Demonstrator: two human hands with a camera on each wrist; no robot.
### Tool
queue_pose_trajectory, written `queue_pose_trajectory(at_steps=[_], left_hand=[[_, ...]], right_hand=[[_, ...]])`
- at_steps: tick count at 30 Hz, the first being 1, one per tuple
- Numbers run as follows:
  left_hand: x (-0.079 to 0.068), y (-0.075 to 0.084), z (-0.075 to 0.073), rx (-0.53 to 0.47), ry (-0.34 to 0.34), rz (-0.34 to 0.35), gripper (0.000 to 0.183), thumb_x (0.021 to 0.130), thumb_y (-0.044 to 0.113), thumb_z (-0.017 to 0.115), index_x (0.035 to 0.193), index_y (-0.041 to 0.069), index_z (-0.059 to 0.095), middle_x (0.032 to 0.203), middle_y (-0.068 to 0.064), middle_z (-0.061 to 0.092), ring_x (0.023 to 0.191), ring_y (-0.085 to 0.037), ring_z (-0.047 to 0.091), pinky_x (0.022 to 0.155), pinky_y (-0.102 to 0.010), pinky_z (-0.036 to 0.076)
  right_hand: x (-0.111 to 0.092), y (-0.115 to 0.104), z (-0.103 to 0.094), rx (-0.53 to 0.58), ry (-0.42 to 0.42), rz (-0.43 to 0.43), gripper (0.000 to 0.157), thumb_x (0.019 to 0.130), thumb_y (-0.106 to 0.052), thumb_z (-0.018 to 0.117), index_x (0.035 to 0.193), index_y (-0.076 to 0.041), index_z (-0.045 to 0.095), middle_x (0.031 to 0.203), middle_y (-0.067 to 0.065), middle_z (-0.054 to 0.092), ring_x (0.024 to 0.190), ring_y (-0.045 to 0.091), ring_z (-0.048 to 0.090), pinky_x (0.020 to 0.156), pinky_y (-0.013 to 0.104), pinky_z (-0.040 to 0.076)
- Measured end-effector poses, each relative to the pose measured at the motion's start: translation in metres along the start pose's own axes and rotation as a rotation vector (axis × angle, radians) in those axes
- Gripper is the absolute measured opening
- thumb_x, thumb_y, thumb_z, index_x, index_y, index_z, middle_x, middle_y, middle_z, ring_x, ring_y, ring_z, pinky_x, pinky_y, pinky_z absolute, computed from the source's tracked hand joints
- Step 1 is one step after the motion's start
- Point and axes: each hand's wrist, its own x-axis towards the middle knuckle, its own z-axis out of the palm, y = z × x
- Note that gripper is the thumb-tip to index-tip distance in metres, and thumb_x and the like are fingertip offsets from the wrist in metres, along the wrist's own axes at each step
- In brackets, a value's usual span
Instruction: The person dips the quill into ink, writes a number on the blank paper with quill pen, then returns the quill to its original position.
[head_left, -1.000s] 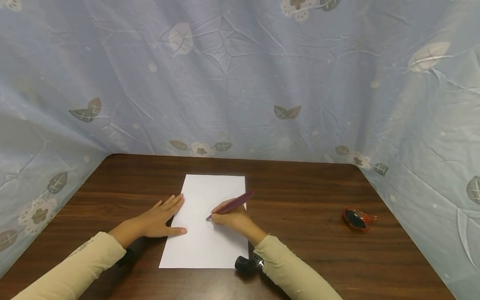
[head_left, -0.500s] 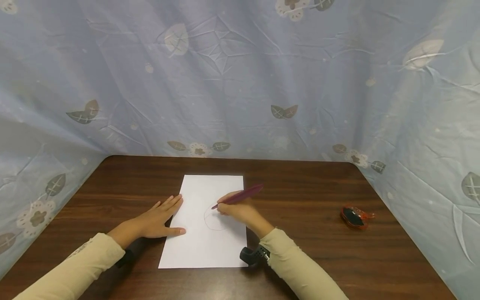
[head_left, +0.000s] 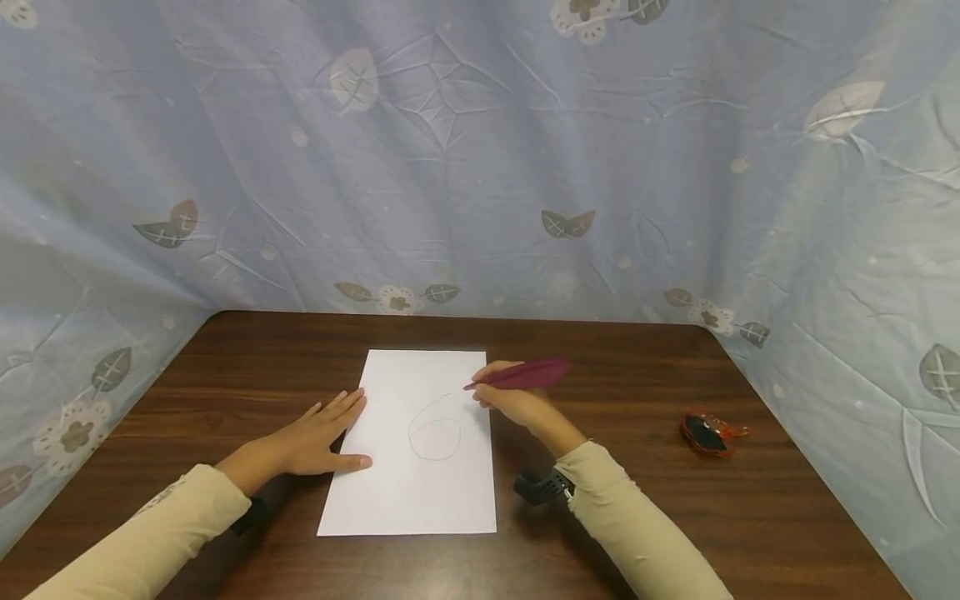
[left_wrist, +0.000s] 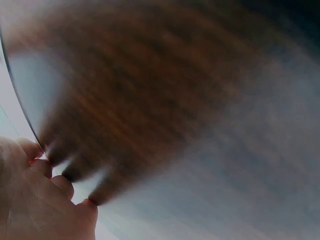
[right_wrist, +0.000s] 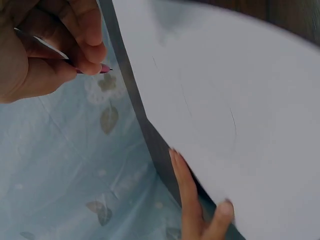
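A white sheet of paper [head_left: 405, 508] lies on the dark wooden table, bearing a thin looped line [head_left: 437, 439] shaped like a 6. Spread fingers of my left hand [head_left: 315, 437] rest flat on the sheet's left edge. Near its upper right edge, my right hand [head_left: 521, 404] pinches a purple feather pen [head_left: 532, 374]. The pen tip [right_wrist: 105, 69] is off the paper in the right wrist view, with the fingers curled round the shaft. In the left wrist view only part of the left hand [left_wrist: 45, 200] shows, against a blurred tabletop.
On the right of the table [head_left: 645, 517] lies a small orange-red object [head_left: 710, 434] with a dark face. A dark strap [head_left: 542, 488] hangs at the right wrist. A pale blue patterned cloth [head_left: 480, 167] encloses the table's back and sides.
My right hand has moved up and right with the feather pen, off the drawn line. The 6-shaped loop is now closed and uncovered. My left hand stays in place.
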Motion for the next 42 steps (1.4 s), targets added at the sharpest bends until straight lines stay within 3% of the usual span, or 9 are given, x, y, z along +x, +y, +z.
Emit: queue_pose_trajectory(at_steps=[4,8,15,24,30,32,35,37,42], left_hand=[[0.001,-0.001,0.000,0.003,-0.001,-0.003,0.103,0.085,0.064,0.058,0.151,-0.004,0.018,0.159,-0.021,0.011,0.143,-0.046,0.009,0.110,-0.068,0.008],[0.001,-0.002,0.000,0.003,-0.004,-0.004,0.103,0.084,0.064,0.058,0.151,-0.004,0.018,0.159,-0.021,0.010,0.143,-0.046,0.009,0.110,-0.067,0.007],[0.002,-0.002,0.000,0.002,-0.007,-0.007,0.104,0.084,0.065,0.058,0.151,-0.004,0.018,0.159,-0.021,0.011,0.144,-0.046,0.009,0.110,-0.067,0.007],[0.000,0.000,-0.001,0.004,-0.004,-0.006,0.104,0.084,0.064,0.058,0.151,-0.004,0.017,0.158,-0.022,0.011,0.143,-0.046,0.009,0.110,-0.067,0.008],[0.000,0.000,-0.001,0.006,-0.003,-0.009,0.103,0.084,0.064,0.058,0.151,-0.004,0.017,0.158,-0.021,0.012,0.144,-0.046,0.009,0.110,-0.067,0.008],[0.000,0.000,-0.001,0.007,-0.003,-0.009,0.103,0.084,0.065,0.058,0.151,-0.004,0.017,0.159,-0.021,0.011,0.144,-0.045,0.009,0.110,-0.067,0.008],[0.001,0.000,-0.001,0.007,-0.004,-0.007,0.103,0.084,0.065,0.057,0.151,-0.003,0.017,0.159,-0.021,0.011,0.144,-0.045,0.009,0.110,-0.067,0.008],[0.001,0.000,-0.001,0.007,-0.007,-0.007,0.103,0.084,0.065,0.057,0.151,-0.003,0.017,0.159,-0.021,0.011,0.144,-0.045,0.009,0.110,-0.067,0.008],[0.000,0.000,-0.001,0.004,-0.005,-0.008,0.103,0.084,0.064,0.058,0.151,-0.004,0.018,0.158,-0.021,0.011,0.144,-0.046,0.009,0.110,-0.067,0.008]], right_hand=[[-0.001,0.005,-0.019,0.008,-0.027,-0.039,0.022,0.089,0.002,0.059,0.108,0.014,0.060,0.087,0.025,0.068,0.077,0.033,0.068,0.076,0.049,0.057],[-0.006,0.009,-0.035,-0.007,-0.032,-0.036,0.022,0.091,0.002,0.058,0.109,0.015,0.058,0.091,0.027,0.068,0.084,0.041,0.067,0.078,0.048,0.056],[-0.014,0.018,-0.060,-0.045,-0.029,-0.046,0.023,0.092,0.001,0.058,0.111,0.014,0.058,0.097,0.033,0.065,0.090,0.046,0.065,0.075,0.036,0.058],[-0.028,0.033,-0.095,-0.079,-0.002,-0.099,0.023,0.094,0.002,0.055,0.112,0.015,0.057,0.099,0.037,0.062,0.088,0.035,0.067,0.075,0.032,0.058],[-0.043,0.040,-0.120,-0.098,0.069,-0.187,0.021,0.092,0.005,0.057,0.109,0.017,0.057,0.087,0.012,0.070,0.080,0.013,0.069,0.072,0.027,0.058],[-0.048,0.041,-0.128,-0.198,0.114,-0.305,0.019,0.089,0.007,0.060,0.106,0.016,0.060,0.086,0.010,0.071,0.077,0.014,0.069,0.071,0.025,0.057],[-0.057,0.040,-0.138,-0.497,0.246,-0.498,0.019,0.081,0.008,0.068,0.100,0.008,0.067,0.085,0.012,0.073,0.073,0.019,0.070,0.067,0.024,0.056],[-0.061,0.040,-0.144,-0.659,0.338,-0.579,0.020,0.077,0.006,0.071,0.097,0.003,0.070,0.085,0.014,0.073,0.072,0.025,0.070,0.066,0.025,0.055],[-0.069,0.038,-0.157,-0.759,0.406,-0.556,0.021,0.077,0.001,0.073,0.099,0.000,0.070,0.087,0.015,0.073,0.070,0.030,0.069,0.063,0.039,0.056]])
